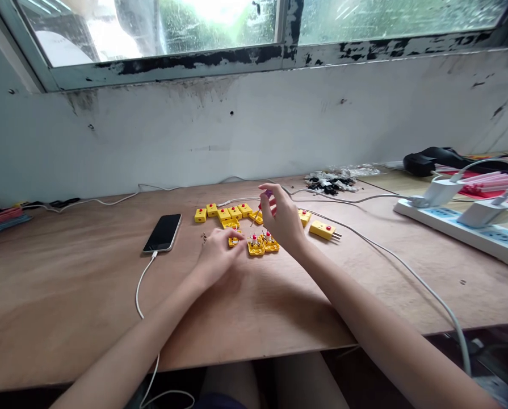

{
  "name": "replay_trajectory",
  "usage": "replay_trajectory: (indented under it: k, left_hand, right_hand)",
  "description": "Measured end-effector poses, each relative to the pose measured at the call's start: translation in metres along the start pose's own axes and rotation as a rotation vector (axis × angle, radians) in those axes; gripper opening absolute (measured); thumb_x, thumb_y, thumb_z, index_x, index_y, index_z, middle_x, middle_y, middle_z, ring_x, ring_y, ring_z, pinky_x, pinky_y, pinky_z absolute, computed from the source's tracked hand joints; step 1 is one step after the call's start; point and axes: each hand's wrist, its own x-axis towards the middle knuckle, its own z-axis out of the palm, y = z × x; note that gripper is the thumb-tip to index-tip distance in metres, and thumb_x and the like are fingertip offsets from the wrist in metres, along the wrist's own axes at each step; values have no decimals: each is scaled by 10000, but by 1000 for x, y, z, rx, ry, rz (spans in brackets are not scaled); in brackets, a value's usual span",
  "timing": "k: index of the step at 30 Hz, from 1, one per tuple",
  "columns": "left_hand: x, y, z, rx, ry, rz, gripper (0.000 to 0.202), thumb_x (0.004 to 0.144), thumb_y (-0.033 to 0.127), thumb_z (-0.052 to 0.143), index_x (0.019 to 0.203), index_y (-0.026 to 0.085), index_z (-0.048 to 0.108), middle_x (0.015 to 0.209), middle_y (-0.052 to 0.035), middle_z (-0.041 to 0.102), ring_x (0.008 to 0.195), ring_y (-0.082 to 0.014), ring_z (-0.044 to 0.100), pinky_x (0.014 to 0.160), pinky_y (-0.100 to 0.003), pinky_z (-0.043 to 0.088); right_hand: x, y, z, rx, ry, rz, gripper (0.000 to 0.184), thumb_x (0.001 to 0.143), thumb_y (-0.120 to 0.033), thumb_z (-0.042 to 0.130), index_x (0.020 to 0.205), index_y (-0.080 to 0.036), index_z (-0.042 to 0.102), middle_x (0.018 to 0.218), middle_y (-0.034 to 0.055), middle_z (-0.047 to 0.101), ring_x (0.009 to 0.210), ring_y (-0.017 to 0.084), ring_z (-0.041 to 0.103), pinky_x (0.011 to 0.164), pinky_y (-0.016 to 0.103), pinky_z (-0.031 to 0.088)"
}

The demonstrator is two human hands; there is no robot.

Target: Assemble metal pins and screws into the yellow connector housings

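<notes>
Slantwise, screwdriver (256,217) points down-left from right hand (283,218).

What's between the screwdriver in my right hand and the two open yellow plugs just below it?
Nothing visible stands in the way. The tip of the screwdriver in your right hand has an unobstructed line to the two open yellow plugs.

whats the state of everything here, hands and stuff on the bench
right hand: pinching a purple-handled screwdriver, tip down
left hand: resting on a yellow connector
open yellow connectors: open, red-topped parts exposed
closed yellow connectors: shut, grouped together
yellow plug: closed, metal pins sticking out
smartphone: face up, screen dark, white cable plugged in
power strip: white chargers plugged in
</notes>
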Motion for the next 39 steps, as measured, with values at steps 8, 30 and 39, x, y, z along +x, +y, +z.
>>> replay_trajectory:
  k: [8,30,39]
  left_hand:
    - [1,4,17,193,-142,217,75,810,261,581,770,216,625,955,-14,682,938,-219,559,860,-377,430]
    - [10,3,12,287,-194,348,125,858,275,532,819,229,641,825,0,673,846,-197,556,765,-307,442]
    - [12,1,13,152,-185,234,97,832,280,571,816,235,655,871,12,681,873,-190,581,760,-291,451]
  right_hand:
    - [3,9,0,11,8,50,171,902,-290,400,1005,-211,510,849,43,601,590,135,541,548,271,442]
    - [3,13,3,43,-36,82,152,884,-262,403,976,-209,512,870,47,613,583,136,546,579,292,453]
    - [3,10,2,43,-24,75,131,887,-255,408,964,-213,505,846,37,601,585,131,533,582,283,446]
